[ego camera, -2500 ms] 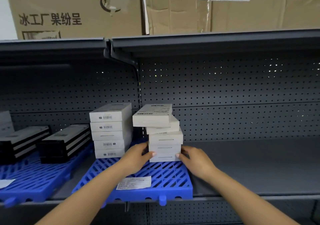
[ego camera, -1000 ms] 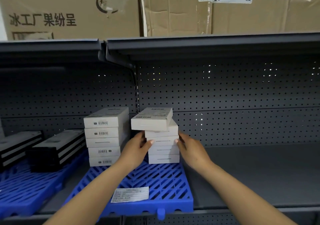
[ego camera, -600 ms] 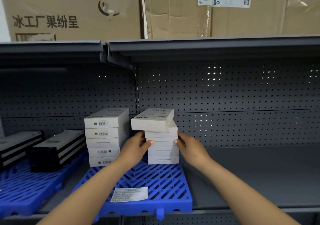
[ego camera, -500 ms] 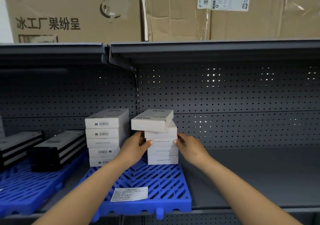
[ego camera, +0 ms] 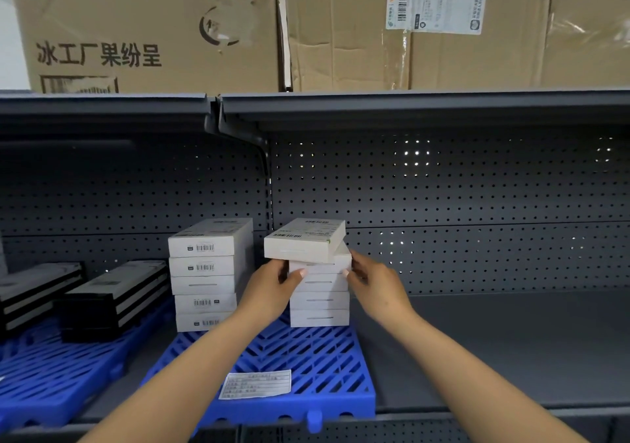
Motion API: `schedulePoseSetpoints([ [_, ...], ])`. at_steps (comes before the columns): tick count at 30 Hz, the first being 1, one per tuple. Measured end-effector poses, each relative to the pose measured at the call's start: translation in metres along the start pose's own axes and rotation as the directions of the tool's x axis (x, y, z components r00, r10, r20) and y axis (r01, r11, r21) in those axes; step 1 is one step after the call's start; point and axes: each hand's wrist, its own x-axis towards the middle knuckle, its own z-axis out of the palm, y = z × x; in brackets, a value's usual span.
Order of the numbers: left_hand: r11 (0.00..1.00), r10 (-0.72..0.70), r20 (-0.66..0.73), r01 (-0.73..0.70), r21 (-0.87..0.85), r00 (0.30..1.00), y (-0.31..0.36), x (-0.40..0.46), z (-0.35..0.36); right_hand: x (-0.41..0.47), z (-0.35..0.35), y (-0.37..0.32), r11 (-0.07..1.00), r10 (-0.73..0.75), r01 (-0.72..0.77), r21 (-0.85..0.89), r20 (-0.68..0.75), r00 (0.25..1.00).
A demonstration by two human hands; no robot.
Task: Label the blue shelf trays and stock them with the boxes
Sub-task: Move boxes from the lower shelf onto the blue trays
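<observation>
A blue slatted tray lies on the grey shelf with a white label near its front edge. On its back half stand two stacks of white boxes: a straight left stack and a crooked right stack whose top box sits turned and overhangs to the left. My left hand grips the left side of the right stack just under the top box. On the stack's right side, at the same height, my right hand grips it.
A second blue tray at the left carries flat black boxes. The grey shelf stretches to the right. A perforated back panel closes the bay, and large cardboard cartons stand on the shelf above.
Both hands have climbed from the bottom of the right stack to just below its top box. The head camera has tilted up a little.
</observation>
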Motion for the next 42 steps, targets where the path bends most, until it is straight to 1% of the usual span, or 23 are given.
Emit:
schedulePoseSetpoints([
  [8, 0.997, 0.014, 0.003, -0.014, -0.070, 1.000, -0.004, 0.001, 0.000, 0.006, 0.007, 0.002, 0.998, 0.063, -0.063, -0.026, 0.002, 0.998],
  [11, 0.995, -0.020, -0.007, 0.019, -0.103, 1.000, -0.004, 0.000, 0.001, 0.006, 0.004, 0.001, 0.997, 0.068, -0.066, -0.045, 0.045, 0.997],
  [13, 0.988, -0.056, -0.035, 0.050, -0.144, 0.998, -0.006, -0.002, 0.000, 0.005, 0.002, 0.001, 0.995, 0.087, -0.083, -0.058, 0.069, 0.994],
  [15, 0.978, -0.042, -0.057, 0.030, -0.207, 0.997, -0.009, -0.004, -0.004, 0.004, -0.003, -0.002, 0.995, 0.104, -0.104, -0.011, 0.065, 0.992],
  [18, 0.965, 0.030, -0.065, -0.046, -0.260, 0.997, -0.012, -0.006, -0.015, -0.001, -0.010, -0.013, 0.997, 0.034, -0.037, 0.061, 0.058, 0.998],
  [21, 0.961, 0.093, -0.052, -0.104, -0.255, 0.994, -0.010, -0.007, -0.024, -0.004, -0.014, -0.027, 0.999, -0.048, 0.047, 0.022, 0.063, 0.997],
  [24, 0.953, 0.097, -0.104, -0.122, -0.278, 0.990, 0.001, -0.010, -0.028, -0.002, -0.013, -0.036, 0.998, -0.066, 0.066, -0.001, 0.061, 0.996],
  [26, 0.955, 0.111, -0.146, -0.146, -0.257, 0.983, 0.008, -0.011, -0.028, 0.001, -0.014, -0.037, 0.996, -0.084, 0.084, -0.003, 0.050, 0.995],
  [29, 0.975, 0.183, -0.168, -0.200, -0.093, 0.969, 0.014, -0.010, -0.027, 0.004, -0.016, -0.034, 0.996, -0.085, 0.084, 0.022, 0.042, 0.996],
  [31, 0.971, 0.233, -0.150, -0.238, -0.015, 0.961, 0.017, -0.009, -0.026, 0.007, -0.017, -0.029, 0.996, -0.079, 0.078, 0.041, 0.032, 0.996],
  [34, 0.961, 0.276, -0.111, -0.273, 0.045, 0.955, 0.022, -0.005, -0.023, 0.012, -0.018, -0.021, 0.997, -0.057, 0.056, 0.057, 0.021, 0.998],
  [36, 0.966, 0.259, -0.097, -0.255, 0.046, 0.961, 0.023, -0.001, -0.022, 0.015, -0.017, -0.017, 0.997, -0.038, 0.035, 0.069, 0.033, 0.999],
  [42, 0.985, 0.142, 0.000, -0.141, -0.101, 0.990, 0.020, 0.005, -0.018, 0.019, -0.015, -0.016, 0.999, -0.045, 0.046, -0.009, 0.050, 0.998],
])
